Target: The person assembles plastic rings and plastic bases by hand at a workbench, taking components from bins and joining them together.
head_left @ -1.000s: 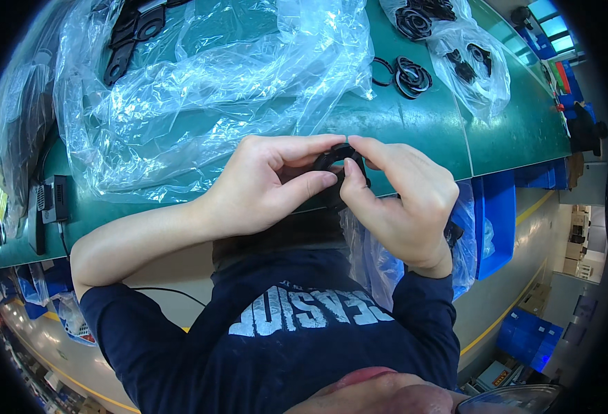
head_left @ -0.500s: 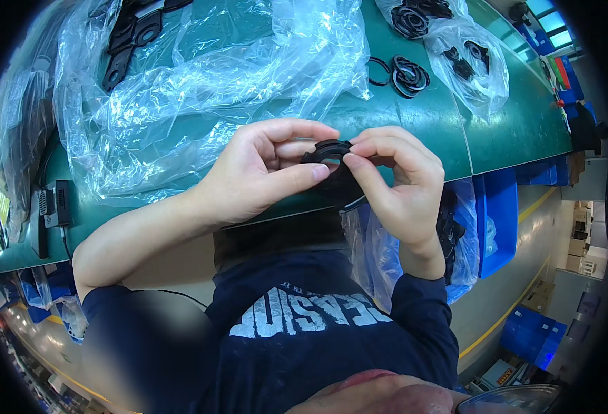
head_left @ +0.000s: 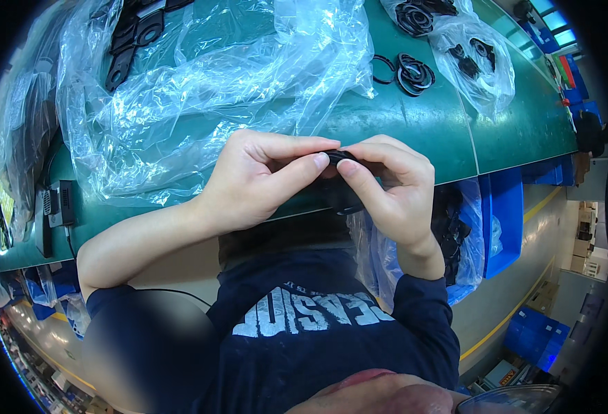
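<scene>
Hands [head_left: 249, 181] pinch a black part [head_left: 340, 156], long axis toward the torso [head_left: 304, 355].

Rings [head_left: 414, 76] lay on the tabletop [head_left: 435, 134], right of the sheet [head_left: 207, 90]. A part [head_left: 340, 157] sat between left hand [head_left: 254, 178] and right hand [head_left: 402, 185].

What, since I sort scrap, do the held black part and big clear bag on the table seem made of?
Black part: plastic or rubber, perhaps: dark, faintly shiny; fingers hide much. Clear bag: likely glossy plastic film, given wrinkles, glare, transparency.
</scene>
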